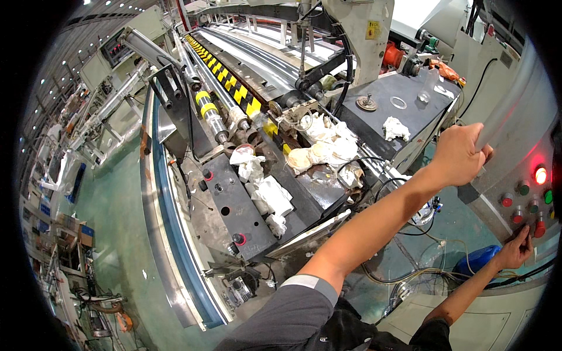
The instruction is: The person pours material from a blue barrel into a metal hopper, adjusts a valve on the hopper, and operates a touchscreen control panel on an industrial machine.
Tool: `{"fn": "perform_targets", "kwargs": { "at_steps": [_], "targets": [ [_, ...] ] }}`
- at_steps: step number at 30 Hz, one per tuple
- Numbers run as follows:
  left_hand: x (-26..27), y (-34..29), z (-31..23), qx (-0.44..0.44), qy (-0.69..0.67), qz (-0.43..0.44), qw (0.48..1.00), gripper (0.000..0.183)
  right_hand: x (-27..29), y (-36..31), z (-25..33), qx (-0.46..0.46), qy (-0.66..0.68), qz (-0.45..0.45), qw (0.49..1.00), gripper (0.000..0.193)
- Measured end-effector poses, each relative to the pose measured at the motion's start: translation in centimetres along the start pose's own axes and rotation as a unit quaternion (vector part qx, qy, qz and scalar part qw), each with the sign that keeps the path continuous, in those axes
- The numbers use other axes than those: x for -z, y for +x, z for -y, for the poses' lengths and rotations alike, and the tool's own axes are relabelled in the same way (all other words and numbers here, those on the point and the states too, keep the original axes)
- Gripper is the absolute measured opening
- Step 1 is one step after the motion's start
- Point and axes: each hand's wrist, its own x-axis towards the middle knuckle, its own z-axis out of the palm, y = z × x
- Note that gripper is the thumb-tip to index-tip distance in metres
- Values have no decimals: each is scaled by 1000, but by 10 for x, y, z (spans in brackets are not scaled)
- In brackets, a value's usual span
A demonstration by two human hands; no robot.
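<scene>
Left hand (459,153) on panel edge, right hand (515,250) by low buttons.
We see the control panel (492,202) at far right. Left fingers curl around its edge; right fingers bunch narrow near a red button (539,229), contact we can't tell. We'd judge the panel heavy, stiff, smooth: hold by the edge; button small, firm: take it at the cap.

A green floor (114,205) is spread along the left, bordered at the edge by cluttered racks (61,248), while small white lights (63,62) are dotted across a dim ceiling (73,36) at the upper left and a dark table (367,124) is set at the upper right.
</scene>
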Motion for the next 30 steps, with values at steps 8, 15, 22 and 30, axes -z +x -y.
{"fn": "perform_targets", "kwargs": {
  "at_steps": [8, 15, 22, 30],
  "targets": [
    [-5, -1, 6, -33, -31, -38, 998, 21, 3, -2, 0, -20, -48, -4, 999, 34],
    [-5, 4, 8, -11, -84, -19, 996, 15, 3, -4, 16, -45, 1, -1, 999, 35],
    [5, 15, 13, 19, -252, 48, 966, 13, 12, -12, 24, -36, -11, 52, 998, 34],
    [6, 13, 9, 46, -247, 69, 966, 10, 14, -12, 7, -52, 16, 51, 997, 29]
  ]
}}
